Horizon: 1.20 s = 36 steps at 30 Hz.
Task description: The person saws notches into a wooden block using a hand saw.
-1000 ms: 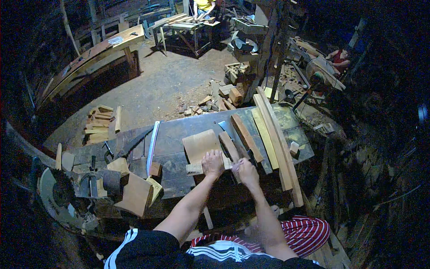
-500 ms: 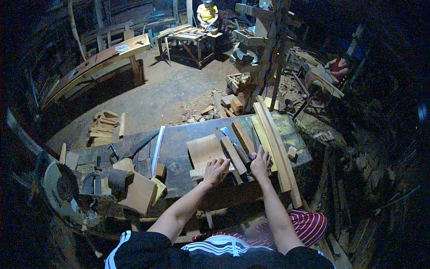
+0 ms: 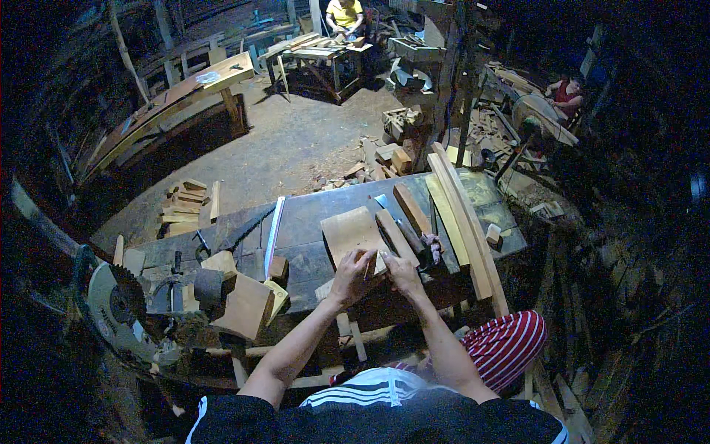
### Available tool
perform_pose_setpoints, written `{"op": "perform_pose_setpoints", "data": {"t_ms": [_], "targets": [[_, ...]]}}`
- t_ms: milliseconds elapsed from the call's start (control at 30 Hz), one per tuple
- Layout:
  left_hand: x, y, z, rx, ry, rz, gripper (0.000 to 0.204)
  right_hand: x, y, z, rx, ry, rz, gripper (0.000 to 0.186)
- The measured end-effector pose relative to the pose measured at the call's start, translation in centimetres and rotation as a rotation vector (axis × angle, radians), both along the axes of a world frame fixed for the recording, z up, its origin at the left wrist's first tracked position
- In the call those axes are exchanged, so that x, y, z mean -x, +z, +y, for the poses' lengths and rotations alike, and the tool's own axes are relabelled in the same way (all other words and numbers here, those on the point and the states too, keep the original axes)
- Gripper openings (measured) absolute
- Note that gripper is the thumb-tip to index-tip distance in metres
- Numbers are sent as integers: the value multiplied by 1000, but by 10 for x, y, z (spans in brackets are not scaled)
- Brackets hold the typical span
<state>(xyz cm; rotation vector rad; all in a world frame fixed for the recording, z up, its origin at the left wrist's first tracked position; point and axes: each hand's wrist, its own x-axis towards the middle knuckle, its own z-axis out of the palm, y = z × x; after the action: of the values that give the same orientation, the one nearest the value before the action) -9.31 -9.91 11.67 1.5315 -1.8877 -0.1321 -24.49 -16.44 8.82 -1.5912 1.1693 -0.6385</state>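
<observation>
A light brown wooden board with a curved face lies on the workbench in front of me. Across its near edge runs a pale wooden strip, mostly covered by my hands. My left hand is over the strip with its fingers curled; whatever is in them is too small to make out. Close to it, my right hand has its fingers drawn together at the strip's right end, and what they pinch is hidden. Just right of the board lies a wooden block. Beyond that rests a crumpled pinkish bundle.
Long wooden battens lie along the right of the workbench. On the left are a circular saw, a handsaw, a metal ruler and wood blocks. A person in yellow sits far ahead; another in red works at right.
My right hand has left the pinkish bundle and moved left, beside my left hand. The left hand's fingers are more curled. The whole view has shifted slightly.
</observation>
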Motion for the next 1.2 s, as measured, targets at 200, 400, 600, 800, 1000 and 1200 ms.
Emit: {"op": "perform_pose_setpoints", "data": {"t_ms": [200,400,600,800,1000,1200], "targets": [[-2,21,22,14,33,-70,56,-6,23,16,13,47,-100,57],[-1,31,36,23,70,-66,60,-10,43,30,23,143,-46,57],[-9,28,49,5,20,50,70,-9,46,41,24,156,-162,47],[-13,16,55,-66,-97,367,74,-7,36,48,-125,218,-262,47],[-3,17,57,-81,1,48,72,-7,19,41,-225,137,-235,50],[4,30,65,-274,86,-175,65,0,6,32,-366,27,-341,56]]}}
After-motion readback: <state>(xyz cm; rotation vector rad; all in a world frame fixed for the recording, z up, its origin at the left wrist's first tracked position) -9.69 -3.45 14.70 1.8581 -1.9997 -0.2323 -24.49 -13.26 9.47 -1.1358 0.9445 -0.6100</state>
